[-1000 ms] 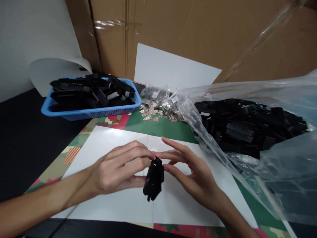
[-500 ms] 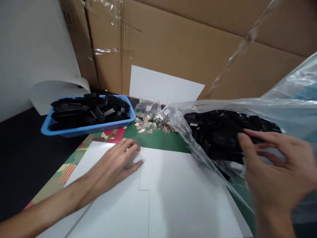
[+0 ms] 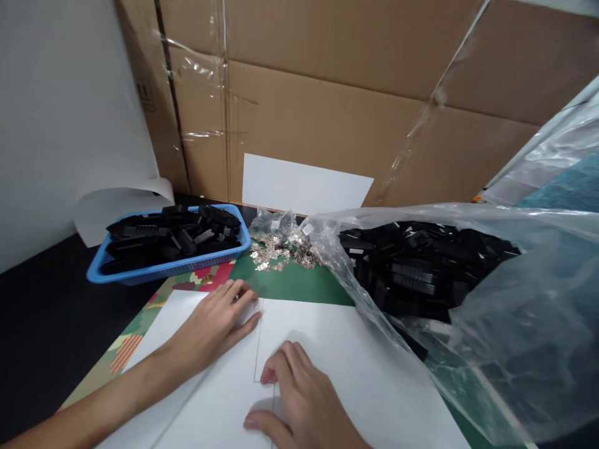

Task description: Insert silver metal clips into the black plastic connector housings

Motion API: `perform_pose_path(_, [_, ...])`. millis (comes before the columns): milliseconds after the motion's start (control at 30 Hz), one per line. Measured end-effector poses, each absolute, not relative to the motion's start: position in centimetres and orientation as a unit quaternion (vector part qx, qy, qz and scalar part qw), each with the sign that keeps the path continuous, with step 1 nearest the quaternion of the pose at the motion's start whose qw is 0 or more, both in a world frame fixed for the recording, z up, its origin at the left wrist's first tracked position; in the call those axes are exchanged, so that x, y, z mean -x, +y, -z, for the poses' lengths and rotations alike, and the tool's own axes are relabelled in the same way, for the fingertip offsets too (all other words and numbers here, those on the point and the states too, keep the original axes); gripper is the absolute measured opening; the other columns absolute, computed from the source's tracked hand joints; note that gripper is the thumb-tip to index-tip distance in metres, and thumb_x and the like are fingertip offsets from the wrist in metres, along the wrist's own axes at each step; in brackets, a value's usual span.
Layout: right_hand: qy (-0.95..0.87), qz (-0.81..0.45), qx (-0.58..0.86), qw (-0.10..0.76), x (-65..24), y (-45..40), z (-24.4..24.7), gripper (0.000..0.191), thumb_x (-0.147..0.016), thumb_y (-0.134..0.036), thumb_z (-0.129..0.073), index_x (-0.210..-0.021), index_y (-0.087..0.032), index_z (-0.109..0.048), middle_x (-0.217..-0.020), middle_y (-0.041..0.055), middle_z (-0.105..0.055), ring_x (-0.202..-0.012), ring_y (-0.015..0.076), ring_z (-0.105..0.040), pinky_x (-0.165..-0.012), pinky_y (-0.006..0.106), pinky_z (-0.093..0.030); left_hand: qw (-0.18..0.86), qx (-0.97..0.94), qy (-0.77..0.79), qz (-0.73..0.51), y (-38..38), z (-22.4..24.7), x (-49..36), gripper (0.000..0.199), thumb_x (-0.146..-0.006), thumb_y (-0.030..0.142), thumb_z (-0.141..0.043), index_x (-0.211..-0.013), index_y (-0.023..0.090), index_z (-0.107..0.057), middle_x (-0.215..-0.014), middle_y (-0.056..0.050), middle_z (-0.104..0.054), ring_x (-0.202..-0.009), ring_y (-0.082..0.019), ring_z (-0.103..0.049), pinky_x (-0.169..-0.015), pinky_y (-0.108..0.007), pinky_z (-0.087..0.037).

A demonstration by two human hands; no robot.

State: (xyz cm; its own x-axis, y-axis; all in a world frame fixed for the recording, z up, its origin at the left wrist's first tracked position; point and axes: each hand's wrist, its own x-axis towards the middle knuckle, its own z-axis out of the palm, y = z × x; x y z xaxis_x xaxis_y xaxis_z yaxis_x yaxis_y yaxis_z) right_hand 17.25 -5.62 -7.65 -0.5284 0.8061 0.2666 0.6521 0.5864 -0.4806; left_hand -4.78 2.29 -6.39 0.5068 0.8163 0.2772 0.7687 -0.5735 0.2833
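White paper sheets (image 3: 309,318), marked with thin stepped lines, lie in front of me. My left hand (image 3: 228,319) rests on the paper near its far edge, fingers loosely curved and thumb apart, with no object visible in it. Lower down, my right hand (image 3: 299,396) is over the paper by the drawn line. Its thumb and fingers are spread apart and I see nothing between them. Just beyond the paper is a pile of small silvery metal pieces (image 3: 271,251).
A blue basket (image 3: 163,269) of black plastic parts stands at the back left. On the right, a clear plastic bag (image 3: 515,324) lies open around many black parts (image 3: 412,268). A cardboard box (image 3: 304,118) rises behind, with a white card (image 3: 304,181) against it.
My right hand has moved left from the black parts in the bag to the middle of the paper. My left hand stays at nearly the same place on the paper. The view has shifted slightly.
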Motion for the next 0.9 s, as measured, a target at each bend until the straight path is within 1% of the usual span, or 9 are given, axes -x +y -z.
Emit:
perform_pose_path(133, [-0.839,-0.197,0.448,0.238,-17.4,-5.1,8.0,0.051,-0.061,-0.031,-0.100,-0.089,-0.018,-0.060,-0.089,0.0023,-0.063,-0.082,0.0224,-0.060,-0.067,0.031,-0.049,0.034,-0.868,0.454,-0.197,2.5,6.6,4.7,0.023,-0.105,0.037,-0.051,-0.114,0.019,-0.062,-0.111,-0.010,-0.062,-0.102,-0.030,-0.062,-0.087,-0.047,-0.054])
perform_pose_path(233, [-0.805,-0.243,0.469,0.268,-17.1,-5.2,9.2,0.045,-0.061,-0.022,-0.098,-0.082,-0.021,-0.058,-0.081,-0.0016,-0.063,-0.077,0.0197,-0.059,-0.065,0.027,-0.047,-0.012,-0.871,0.452,-0.195,2.4,6.8,4.5,0.021,-0.105,0.035,-0.051,-0.112,0.019,-0.063,-0.110,-0.010,-0.064,-0.102,-0.031,-0.063,-0.086,-0.046,-0.055])
perform_pose_path(367, [-0.818,-0.227,0.398,0.346,-17.2,-5.4,10.5,0.041,-0.068,-0.011,-0.091,-0.096,-0.024,-0.065,-0.072,-0.0045,-0.063,-0.075,0.0182,-0.060,-0.064,0.024,-0.047,-0.057,-0.871,0.451,-0.186,1.8,6.7,4.1,0.017,-0.104,0.030,-0.053,-0.109,0.019,-0.065,-0.106,-0.010,-0.067,-0.099,-0.031,-0.065,-0.085,-0.044,-0.056])
perform_pose_path(433, [-0.834,-0.184,0.351,0.383,-17.9,-5.0,9.7,0.031,-0.076,-0.011,-0.085,-0.097,-0.026,-0.068,-0.079,-0.0019,-0.064,-0.080,0.0182,-0.061,-0.069,0.024,-0.050,-0.067,-0.874,0.445,-0.182,2.1,6.1,4.1,0.016,-0.103,0.031,-0.054,-0.106,0.021,-0.066,-0.105,-0.008,-0.068,-0.097,-0.029,-0.067,-0.084,-0.042,-0.056])
perform_pose_path(500, [-0.828,-0.153,0.348,0.412,-19.1,-4.4,8.1,0.020,-0.085,-0.011,-0.078,-0.095,-0.027,-0.072,-0.095,0.0019,-0.065,-0.088,0.0184,-0.063,-0.074,0.025,-0.052,-0.078,-0.876,0.440,-0.183,3.4,4.5,4.6,0.017,-0.104,0.029,-0.051,-0.106,0.022,-0.067,-0.105,-0.007,-0.070,-0.096,-0.027,-0.068,-0.085,-0.040,-0.056])
perform_pose_path(600, [-0.812,-0.128,0.368,0.434,-20.8,-3.4,5.6,0.019,-0.094,-0.012,-0.065,-0.103,-0.028,-0.072,-0.111,0.0062,-0.064,-0.097,0.0199,-0.065,-0.081,0.028,-0.056,-0.093,-0.870,0.446,-0.190,7.5,0.7,6.6,0.027,-0.105,0.023,-0.044,-0.119,0.019,-0.066,-0.112,-0.010,-0.070,-0.102,-0.028,-0.067,-0.092,-0.043,-0.055])
perform_pose_path(733, [-0.809,-0.133,0.382,0.427,-21.5,-3.0,4.7,0.011,-0.102,-0.016,-0.057,-0.105,-0.023,-0.066,-0.091,0.0038,-0.066,-0.085,0.0193,-0.067,-0.076,0.029,-0.057,-0.083,-0.871,0.448,-0.183,13.9,-3.9,10.2,0.036,-0.107,0.017,-0.038,-0.128,0.017,-0.067,-0.124,-0.009,-0.070,-0.117,-0.027,-0.063,-0.106,-0.047,-0.048])
perform_pose_path(833, [-0.788,-0.102,0.396,0.460,-21.1,-3.2,5.2,0.020,-0.109,-0.027,-0.048,-0.103,-0.022,-0.065,-0.083,0.0031,-0.065,-0.074,0.0191,-0.065,-0.065,0.028,-0.055,-0.047,-0.877,0.446,-0.175,16.6,-5.0,12.2,0.031,-0.108,0.023,-0.045,-0.118,0.016,-0.073,-0.113,-0.005,-0.075,-0.108,-0.022,-0.069,-0.103,-0.042,-0.052])
perform_pose_path(900, [-0.797,-0.073,0.387,0.457,-21.1,-3.3,5.4,0.023,-0.110,-0.027,-0.046,-0.115,-0.021,-0.068,-0.084,0.0041,-0.065,-0.074,0.0189,-0.066,-0.063,0.027,-0.055,-0.022,-0.877,0.446,-0.178,17.3,-4.9,13.0,0.026,-0.106,0.031,-0.054,-0.111,0.015,-0.075,-0.106,-0.003,-0.076,-0.102,-0.020,-0.071,-0.099,-0.040,-0.054])
